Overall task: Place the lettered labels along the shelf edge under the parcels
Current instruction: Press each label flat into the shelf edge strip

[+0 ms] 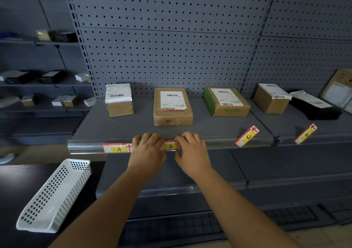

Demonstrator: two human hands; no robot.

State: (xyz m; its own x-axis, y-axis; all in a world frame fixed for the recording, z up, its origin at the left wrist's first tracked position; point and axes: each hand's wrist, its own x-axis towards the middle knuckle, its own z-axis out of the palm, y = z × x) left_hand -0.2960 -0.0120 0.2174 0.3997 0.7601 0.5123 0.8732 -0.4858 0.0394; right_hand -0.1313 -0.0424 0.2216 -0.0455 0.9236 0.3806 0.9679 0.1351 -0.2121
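Observation:
Label A (pixel 118 148) sits in the clear strip on the shelf edge (pixel 85 146), below the white-topped parcel (pixel 119 99). Label B (pixel 170 146) lies in the strip under the flat brown parcel (pixel 172 106). My left hand (pixel 147 150) grips B's left end and my right hand (pixel 191 150) pinches its right end, fingers curled over the shelf lip. Label C (pixel 247 135) lies loose and slanted on the shelf in front of the green-sided parcel (pixel 225 102). Label D (pixel 306 133) lies loose on the neighbouring shelf before another brown parcel (pixel 271 101).
A white perforated basket (pixel 55 196) rests on a dark surface at the lower left. A black bag parcel (pixel 314 107) and a leaning flat packet (pixel 338 90) are at the far right. Shelves with small boxes (pixel 47 101) stand at left. A lower shelf (pixel 171 188) juts out beneath my arms.

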